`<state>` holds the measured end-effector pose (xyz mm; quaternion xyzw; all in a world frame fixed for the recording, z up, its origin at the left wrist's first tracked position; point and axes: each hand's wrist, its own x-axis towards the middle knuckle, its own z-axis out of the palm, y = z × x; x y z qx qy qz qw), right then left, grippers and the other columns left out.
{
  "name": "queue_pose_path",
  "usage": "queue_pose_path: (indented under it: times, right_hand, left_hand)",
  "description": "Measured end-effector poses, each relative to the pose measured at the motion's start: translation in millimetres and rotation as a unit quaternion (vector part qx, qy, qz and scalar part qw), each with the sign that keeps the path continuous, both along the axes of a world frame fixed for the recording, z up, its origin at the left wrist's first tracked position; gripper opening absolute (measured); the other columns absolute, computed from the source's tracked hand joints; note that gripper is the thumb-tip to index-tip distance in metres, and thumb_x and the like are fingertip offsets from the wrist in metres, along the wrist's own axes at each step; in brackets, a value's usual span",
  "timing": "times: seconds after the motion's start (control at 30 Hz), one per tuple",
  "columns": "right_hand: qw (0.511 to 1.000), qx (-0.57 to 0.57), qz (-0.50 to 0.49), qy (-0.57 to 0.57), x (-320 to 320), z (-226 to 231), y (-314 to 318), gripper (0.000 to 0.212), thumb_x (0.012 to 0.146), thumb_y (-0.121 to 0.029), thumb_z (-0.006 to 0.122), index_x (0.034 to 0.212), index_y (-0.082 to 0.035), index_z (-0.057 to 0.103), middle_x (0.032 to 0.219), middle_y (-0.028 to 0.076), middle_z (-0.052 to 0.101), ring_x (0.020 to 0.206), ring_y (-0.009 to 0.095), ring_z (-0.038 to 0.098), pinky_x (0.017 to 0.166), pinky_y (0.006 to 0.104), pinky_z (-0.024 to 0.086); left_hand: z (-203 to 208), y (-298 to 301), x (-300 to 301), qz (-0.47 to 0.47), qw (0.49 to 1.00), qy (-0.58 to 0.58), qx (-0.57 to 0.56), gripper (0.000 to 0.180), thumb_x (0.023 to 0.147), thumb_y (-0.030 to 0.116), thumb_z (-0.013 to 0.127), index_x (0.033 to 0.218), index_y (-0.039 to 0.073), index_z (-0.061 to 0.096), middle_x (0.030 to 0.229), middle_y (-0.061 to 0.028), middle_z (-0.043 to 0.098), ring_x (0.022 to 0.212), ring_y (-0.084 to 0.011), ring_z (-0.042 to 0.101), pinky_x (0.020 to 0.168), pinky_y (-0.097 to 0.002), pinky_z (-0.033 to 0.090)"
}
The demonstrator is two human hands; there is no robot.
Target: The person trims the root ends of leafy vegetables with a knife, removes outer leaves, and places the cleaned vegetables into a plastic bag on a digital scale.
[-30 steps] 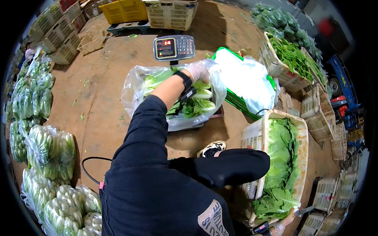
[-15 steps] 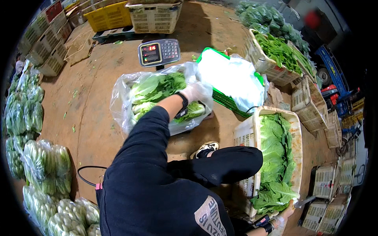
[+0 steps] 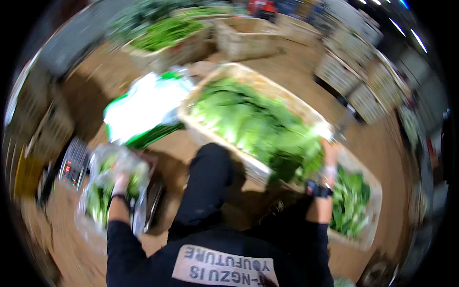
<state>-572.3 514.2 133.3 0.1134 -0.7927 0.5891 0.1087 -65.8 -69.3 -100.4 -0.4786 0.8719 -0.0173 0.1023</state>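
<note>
Low on the left, a clear plastic bag [image 3: 91, 210] of leafy green heads [image 3: 98, 203] lies open on a scale [image 3: 153, 203]. My left hand [image 3: 122, 181], in a pale glove, reaches into the bag; motion blur hides its fingers. At the right end of a white crate [image 3: 267, 174] full of leafy lettuce [image 3: 248, 115], my right hand [image 3: 330, 152] is closed round a knife [image 3: 346, 118], whose grey blade points away from me. A lettuce head [image 3: 306, 141] with a pale cut base lies against that hand, its leaves hanging over the crate's end.
The scale's display [image 3: 71, 167] is lit beside the bag. White plastic sheets cover a green crate [image 3: 148, 137] ahead of it. Another crate [image 3: 373, 232] of greens stands near my right arm. More crates [image 3: 246, 40] stand farther back, some stacked at right.
My view has swung to the right. My left hand has gone from the bag's far side to over its contents. The right hand, with the knife, remains by the lettuce crate's end.
</note>
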Motion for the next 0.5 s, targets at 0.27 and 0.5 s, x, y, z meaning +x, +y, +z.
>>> queue_pose_path:
  times: [0.27,0.5]
  right_hand:
    - [0.981,-0.153,0.111,0.046,27.4,24.7,18.4,0.057,0.069,-0.01,0.075,0.119,-0.001,0.049,0.099,0.003,0.058,0.086,0.011,0.056,0.075,0.0245,0.047]
    - [0.984,-0.111,0.009,0.138,59.5,58.8,45.3,0.066,0.068,-0.013,0.075,0.123,0.005,0.045,0.107,0.011,0.061,0.09,0.014,0.059,0.079,0.0256,0.048]
  left_hand:
    - [191.5,164.4,-42.0,-0.078,0.967,-0.036,0.239,0.04,0.079,0.037,0.056,0.091,0.001,0.067,0.082,-0.0219,0.065,0.081,-0.0316,0.064,0.073,-0.0391,0.05]
    - [328.3,348.4,-264.1,-0.477,0.738,0.329,0.345,0.064,0.067,0.015,0.076,0.123,0.0,0.05,0.113,-0.0154,0.059,0.107,-0.0246,0.055,0.093,-0.0334,0.042]
